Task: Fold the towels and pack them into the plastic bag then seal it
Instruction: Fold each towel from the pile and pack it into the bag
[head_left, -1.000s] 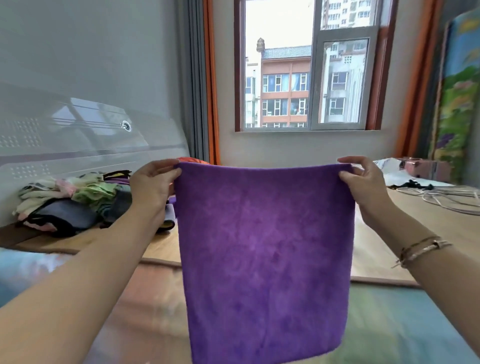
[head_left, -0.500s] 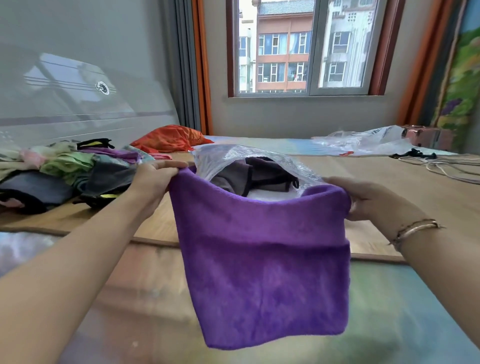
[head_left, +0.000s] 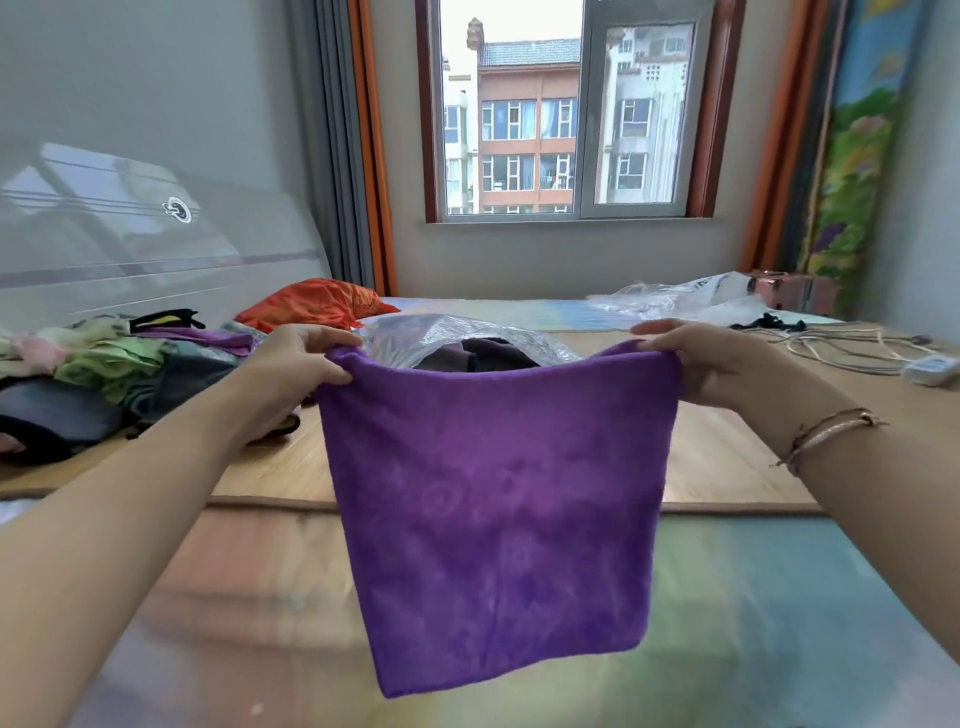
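Observation:
A purple towel (head_left: 498, 499) hangs flat in the air in front of me, held by its two top corners. My left hand (head_left: 296, 364) pinches the top left corner and my right hand (head_left: 701, 358) pinches the top right one. Behind the towel's upper edge lies a clear plastic bag (head_left: 415, 338) on the wooden mat, with dark folded cloth (head_left: 488, 353) inside it; the towel hides most of the bag. A heap of unfolded towels and cloths (head_left: 114, 369) lies at the left.
An orange cloth (head_left: 311, 306) lies at the back left. More clear plastic (head_left: 675, 301) and white cables (head_left: 852, 348) with a small white box lie at the right. A wooden mat (head_left: 727, 457) covers the bed; a headboard stands left, a window ahead.
The towel was held high, then dropped and sagged toward the bag. Now both hands have pulled it taut again, lower than at first, and the bag shows behind it.

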